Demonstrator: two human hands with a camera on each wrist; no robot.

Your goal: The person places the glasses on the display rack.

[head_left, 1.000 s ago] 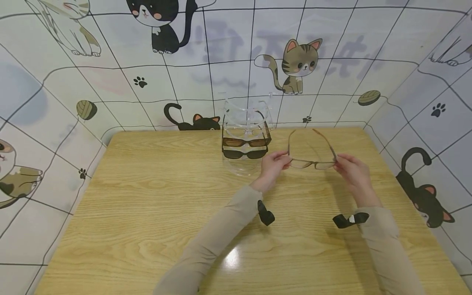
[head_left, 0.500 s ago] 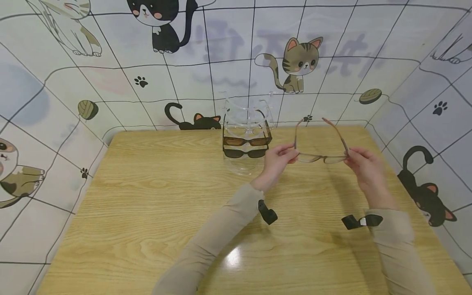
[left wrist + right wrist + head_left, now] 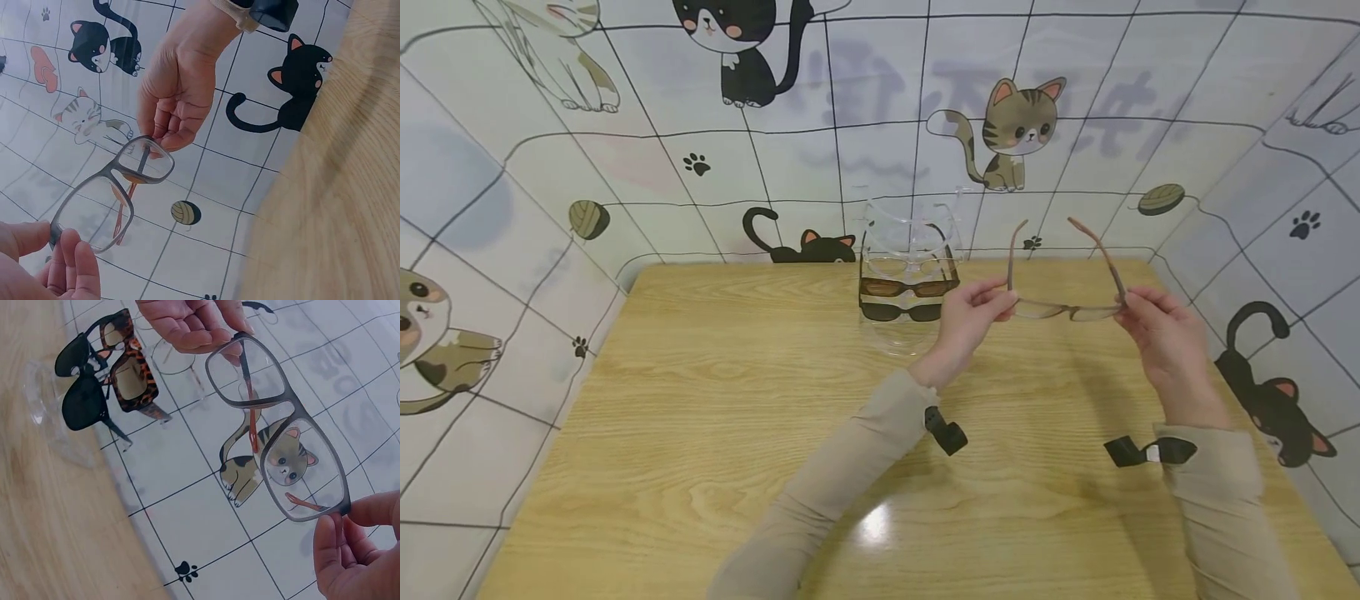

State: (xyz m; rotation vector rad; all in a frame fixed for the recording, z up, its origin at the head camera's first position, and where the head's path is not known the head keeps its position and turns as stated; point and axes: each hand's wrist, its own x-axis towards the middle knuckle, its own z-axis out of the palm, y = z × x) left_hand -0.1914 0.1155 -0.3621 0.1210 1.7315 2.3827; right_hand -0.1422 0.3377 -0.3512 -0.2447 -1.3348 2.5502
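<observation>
A pair of eyeglasses [image 3: 1070, 310] with a grey frame and orange-brown temple tips is held in the air above the table's right half. My left hand [image 3: 964, 323] pinches the frame's left corner, and my right hand [image 3: 1168, 346] pinches the right corner between thumb and fingers. Both temples stand unfolded, pointing away toward the back wall. Through the clear lenses, in the right wrist view, the eyeglasses [image 3: 278, 425] show the wall's cat print behind. Just left of my left hand is a clear display stand [image 3: 901, 340].
Black sunglasses [image 3: 901, 312], tortoiseshell sunglasses [image 3: 898, 287] and thin-rimmed glasses [image 3: 887, 266] hang one above another on the stand. A cat-printed wall covering [image 3: 790, 158] rises at the back and sides of the wooden table [image 3: 715, 400].
Both hands have carried the eyeglasses to the right and somewhat upward or farther away. The grip at each corner stays the same, and the glasses on the stand have not moved.
</observation>
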